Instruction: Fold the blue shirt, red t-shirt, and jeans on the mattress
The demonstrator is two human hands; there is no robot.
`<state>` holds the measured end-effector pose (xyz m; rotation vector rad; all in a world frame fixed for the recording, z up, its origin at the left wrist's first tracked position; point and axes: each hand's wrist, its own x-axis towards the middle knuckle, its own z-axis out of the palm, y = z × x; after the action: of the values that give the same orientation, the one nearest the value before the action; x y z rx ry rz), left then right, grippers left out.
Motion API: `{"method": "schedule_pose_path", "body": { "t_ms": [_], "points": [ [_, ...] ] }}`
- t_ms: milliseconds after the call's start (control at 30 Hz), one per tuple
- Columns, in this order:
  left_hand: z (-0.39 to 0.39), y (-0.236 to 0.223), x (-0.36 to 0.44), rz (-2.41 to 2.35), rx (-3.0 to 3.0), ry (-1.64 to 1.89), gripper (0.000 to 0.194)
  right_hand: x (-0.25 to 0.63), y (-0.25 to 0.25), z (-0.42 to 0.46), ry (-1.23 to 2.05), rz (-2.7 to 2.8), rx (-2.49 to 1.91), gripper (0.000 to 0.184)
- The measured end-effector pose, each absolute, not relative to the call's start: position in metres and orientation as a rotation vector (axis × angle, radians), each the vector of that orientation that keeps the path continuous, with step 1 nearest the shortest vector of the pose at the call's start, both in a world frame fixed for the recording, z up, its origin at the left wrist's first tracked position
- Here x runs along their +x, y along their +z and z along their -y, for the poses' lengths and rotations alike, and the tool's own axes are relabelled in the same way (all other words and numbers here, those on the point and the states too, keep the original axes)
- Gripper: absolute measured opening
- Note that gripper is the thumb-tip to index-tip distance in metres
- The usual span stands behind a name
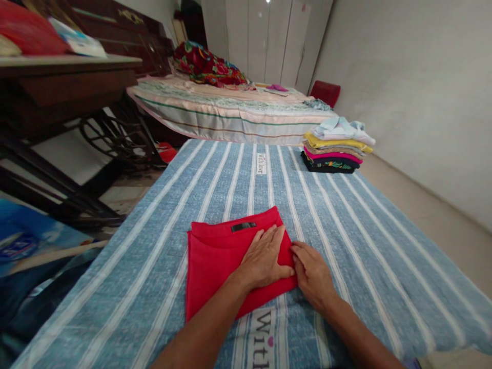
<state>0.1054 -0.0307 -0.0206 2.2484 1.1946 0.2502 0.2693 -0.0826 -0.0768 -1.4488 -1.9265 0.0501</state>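
Note:
A folded red garment (219, 266) lies on the striped cloth in front of me, its small black label (243, 226) showing near the far edge. My left hand (265, 256) rests flat on the right part of the garment, fingers stretched forward and thumb out to the right. At the garment's right edge is my right hand (312, 271), its fingers curled and pinching the fabric there. The fingertips of that hand are partly hidden.
A blue-and-white striped cloth (154, 246) covers the surface. A stack of folded clothes (334, 148) stands at the far right. Beyond is a bed (230, 113) with a floral red blanket (207, 64). On the left stands a table with an iron wheel frame (107, 133).

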Motion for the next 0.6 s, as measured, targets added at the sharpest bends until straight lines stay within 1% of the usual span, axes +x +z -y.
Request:
{"method": "schedule_pose_path", "body": {
  "t_ms": [100, 233, 333, 400, 467, 600],
  "points": [
    [0.029, -0.025, 0.104, -1.197, 2.184, 0.376, 0.091, 0.263, -0.068, 0.076, 0.059, 1.884, -1.444, 0.031],
    [0.024, -0.025, 0.104, -1.242, 1.958, 0.668, 0.069, 0.252, -0.06, 0.066, 0.056, 1.913, -1.391, 0.034],
    [0.023, -0.01, 0.098, -1.331, 1.903, 0.792, 0.054, 0.247, -0.058, 0.061, 0.042, 1.973, -1.412, 0.036],
    [0.024, 0.002, 0.088, -1.383, 2.026, 0.763, 0.048, 0.245, -0.055, 0.059, 0.038, 2.007, -1.433, 0.036],
    [0.028, 0.012, 0.074, -1.42, 2.191, 0.697, 0.045, 0.242, -0.051, 0.058, 0.036, 2.022, -1.447, 0.037],
    [0.035, 0.014, 0.037, -1.625, 2.403, 0.505, 0.043, 0.234, -0.039, 0.051, 0.077, 2.092, -1.491, 0.041]
  ]
}}
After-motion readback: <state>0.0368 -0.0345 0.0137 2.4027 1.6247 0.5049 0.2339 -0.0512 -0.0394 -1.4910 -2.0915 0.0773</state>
